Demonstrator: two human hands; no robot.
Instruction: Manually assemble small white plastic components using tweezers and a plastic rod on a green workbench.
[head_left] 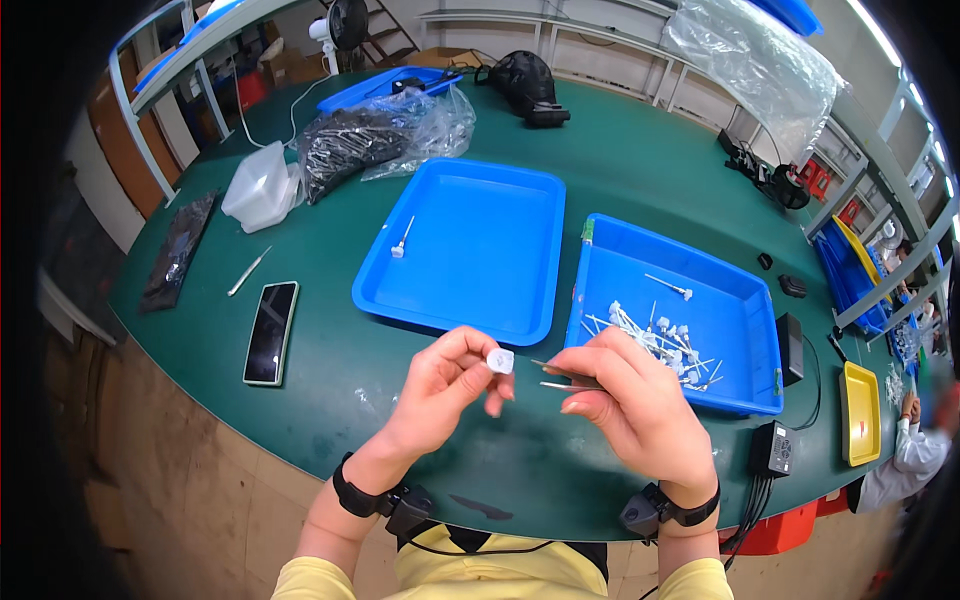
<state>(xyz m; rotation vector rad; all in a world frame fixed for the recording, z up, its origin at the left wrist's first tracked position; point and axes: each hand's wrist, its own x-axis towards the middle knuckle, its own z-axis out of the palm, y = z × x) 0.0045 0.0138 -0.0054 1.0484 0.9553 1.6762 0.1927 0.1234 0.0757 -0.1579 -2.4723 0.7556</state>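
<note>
White part (503, 361): pretty small and bright white, squarish face, with a greyish mark seen around the middle. The rest is covered by fingers, so whether a stem is attached can't be told.
Where it's at: held up over the green table (640, 160), by the near edge of the left tray (490, 220), face turned to the camera.
Left hand (440, 390): white part is pinched at the fingertips, thumb in front, the other fingers loosely curled.
Right hand (640, 400): tweezers (575, 385) are gripped between thumb and fingers.
Tweezers status: thin and metallic, 2 prongs spread, tips pointed left and held near the white part, not touching it.
Left tray stuff: 1 stemmed piece (398, 251) is seen near the left side, white head toward the person, thin stem pointing away.
Right tray (615, 265): also blue. A messy pile (670, 345) of pale-headed, thin-stemmed pieces is held in the near half, and 1 loose piece (686, 293) is seen farther back.
Off to the left: phone (270, 335) laid flat, dark screen up; slim tool (248, 271) just beyond it; clear box (262, 190) and plastic bag (350, 145) farther back.
Wrists: 1 black band (362, 490) is worn on each.
</note>
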